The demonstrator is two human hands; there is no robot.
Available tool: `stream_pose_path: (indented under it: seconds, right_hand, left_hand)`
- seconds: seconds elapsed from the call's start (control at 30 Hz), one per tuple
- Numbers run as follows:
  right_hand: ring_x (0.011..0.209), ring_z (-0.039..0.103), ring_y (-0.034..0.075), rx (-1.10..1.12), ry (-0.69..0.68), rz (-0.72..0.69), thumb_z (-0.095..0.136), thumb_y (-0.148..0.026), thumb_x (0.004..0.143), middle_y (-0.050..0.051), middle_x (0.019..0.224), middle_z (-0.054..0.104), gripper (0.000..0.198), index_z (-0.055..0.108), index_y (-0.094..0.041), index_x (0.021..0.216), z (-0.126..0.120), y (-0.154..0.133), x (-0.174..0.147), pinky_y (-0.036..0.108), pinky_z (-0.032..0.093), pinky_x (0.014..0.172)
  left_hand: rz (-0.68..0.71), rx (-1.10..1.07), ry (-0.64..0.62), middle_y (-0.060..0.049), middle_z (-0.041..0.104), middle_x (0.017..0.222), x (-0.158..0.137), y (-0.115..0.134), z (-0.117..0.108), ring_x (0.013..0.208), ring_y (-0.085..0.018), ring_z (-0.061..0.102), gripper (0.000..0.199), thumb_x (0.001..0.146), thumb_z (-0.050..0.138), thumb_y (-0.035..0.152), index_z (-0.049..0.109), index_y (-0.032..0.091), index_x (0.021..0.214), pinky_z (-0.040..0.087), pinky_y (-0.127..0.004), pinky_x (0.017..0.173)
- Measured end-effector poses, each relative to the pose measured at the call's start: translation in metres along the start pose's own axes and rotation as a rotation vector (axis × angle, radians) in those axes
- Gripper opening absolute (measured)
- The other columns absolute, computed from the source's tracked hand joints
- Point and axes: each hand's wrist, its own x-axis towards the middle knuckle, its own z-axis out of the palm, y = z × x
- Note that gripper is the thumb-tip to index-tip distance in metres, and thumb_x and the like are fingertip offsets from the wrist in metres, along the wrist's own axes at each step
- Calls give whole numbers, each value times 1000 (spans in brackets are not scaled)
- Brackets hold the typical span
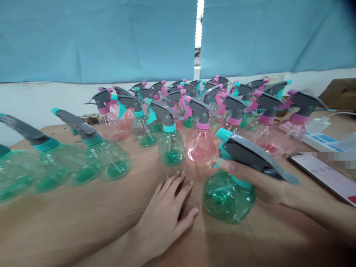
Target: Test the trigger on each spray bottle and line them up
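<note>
A green spray bottle [229, 198] with a grey and turquoise trigger head is gripped near its neck by my right hand [258, 181]. It tilts with its base toward me, and I cannot tell whether it touches the table. To the left of it, my left hand [169, 207] lies palm down on the tabletop, fingers stretched out and holding nothing. Just beyond those fingertips stand another green spray bottle [171, 150] and a pink spray bottle [199, 144].
Several more pink and green spray bottles crowd the back of the wooden table [111, 215]. A row of green bottles [107, 159] stands at the left. On the right lie a phone [325, 176], a white power strip [319, 139] and a cardboard box [339, 94]. A blue curtain [97, 40] hangs behind.
</note>
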Motion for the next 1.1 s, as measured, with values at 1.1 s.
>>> stream_pose_path:
  seconds: [1.1]
  right_hand:
    - [74, 68, 15, 215, -160, -8, 58, -33, 87, -1, 80, 70, 20, 67, -26, 104, 8, -11, 6, 27, 55, 73]
  left_hand:
    - [8, -26, 47, -14, 45, 142, -1, -2, 3, 128, -33, 41, 48, 92, 56, 38, 49, 16, 134, 39, -51, 101]
